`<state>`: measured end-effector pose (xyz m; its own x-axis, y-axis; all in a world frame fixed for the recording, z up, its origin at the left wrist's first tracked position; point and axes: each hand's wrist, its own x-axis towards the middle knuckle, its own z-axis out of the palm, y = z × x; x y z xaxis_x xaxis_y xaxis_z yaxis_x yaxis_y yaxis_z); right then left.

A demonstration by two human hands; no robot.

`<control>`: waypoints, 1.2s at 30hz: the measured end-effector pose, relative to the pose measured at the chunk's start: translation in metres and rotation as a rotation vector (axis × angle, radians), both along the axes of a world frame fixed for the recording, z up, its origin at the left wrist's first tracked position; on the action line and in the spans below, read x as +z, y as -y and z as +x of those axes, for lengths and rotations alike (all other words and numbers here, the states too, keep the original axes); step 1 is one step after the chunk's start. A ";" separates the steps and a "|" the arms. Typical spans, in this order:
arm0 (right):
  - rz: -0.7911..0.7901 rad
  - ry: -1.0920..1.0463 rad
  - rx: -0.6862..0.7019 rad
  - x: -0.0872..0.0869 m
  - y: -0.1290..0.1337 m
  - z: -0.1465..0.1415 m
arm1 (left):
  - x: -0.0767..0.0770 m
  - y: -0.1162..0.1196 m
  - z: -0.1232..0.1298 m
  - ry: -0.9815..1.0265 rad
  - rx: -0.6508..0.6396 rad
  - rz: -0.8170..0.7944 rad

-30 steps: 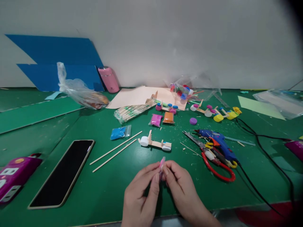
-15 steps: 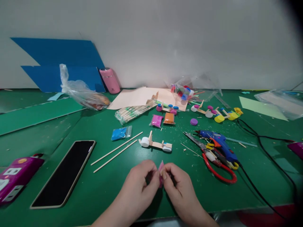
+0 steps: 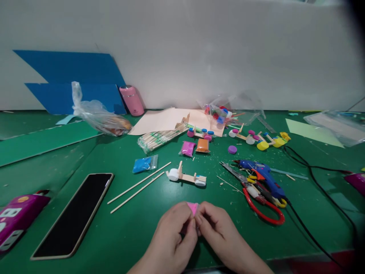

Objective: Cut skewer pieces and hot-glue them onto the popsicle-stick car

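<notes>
Near the table's front edge, my left hand [image 3: 175, 236] and my right hand [image 3: 218, 232] meet, both pinching a small pink packet [image 3: 193, 208]. Its upper part shows between the fingertips; the rest is hidden. Just beyond them stands a small wooden-stick vehicle [image 3: 186, 177] with white wheels. Two thin wooden sticks [image 3: 138, 193] lie left of it. Behind are a blue packet [image 3: 142, 164], a magenta packet [image 3: 187, 148] and an orange packet [image 3: 202, 145].
Red-handled scissors [image 3: 264, 213] and a blue glue gun [image 3: 264, 173] with a black cable lie at the right. A phone [image 3: 74, 215] rests at the left. Other small vehicles [image 3: 201, 133], bundled sticks [image 3: 162, 139] and a pink bottle [image 3: 132, 100] are farther back.
Both hands sit slightly lower in view, and the pink packet's top now shows as a wider flap between the fingers. The whole scene has shifted slightly down in view.
</notes>
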<state>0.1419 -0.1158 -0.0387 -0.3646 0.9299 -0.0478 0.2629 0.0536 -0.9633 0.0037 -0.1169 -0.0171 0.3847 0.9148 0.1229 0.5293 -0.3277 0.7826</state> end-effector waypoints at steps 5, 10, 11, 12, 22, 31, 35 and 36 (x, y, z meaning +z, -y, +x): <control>0.022 0.112 -0.041 -0.001 -0.004 -0.003 | -0.018 0.004 -0.002 -0.140 -0.018 0.193; 0.043 0.141 -0.027 0.000 -0.002 -0.002 | -0.018 0.006 0.001 -0.080 0.044 0.202; 0.050 0.143 -0.023 0.000 -0.001 -0.002 | -0.016 0.006 0.002 -0.058 0.068 0.164; 0.056 0.144 -0.022 -0.001 0.000 -0.001 | -0.014 0.006 0.003 -0.037 0.095 0.118; 0.044 0.083 0.016 -0.003 0.004 0.000 | -0.002 0.000 -0.005 -0.074 0.036 -0.113; -0.059 0.095 0.104 0.003 0.000 0.005 | 0.001 -0.001 -0.007 -0.287 -0.174 -0.054; 0.006 0.204 0.069 0.003 0.000 0.001 | -0.008 0.002 -0.005 -0.272 -0.150 -0.007; 0.020 0.215 0.059 0.002 0.000 0.000 | -0.011 0.002 -0.006 -0.261 -0.139 0.001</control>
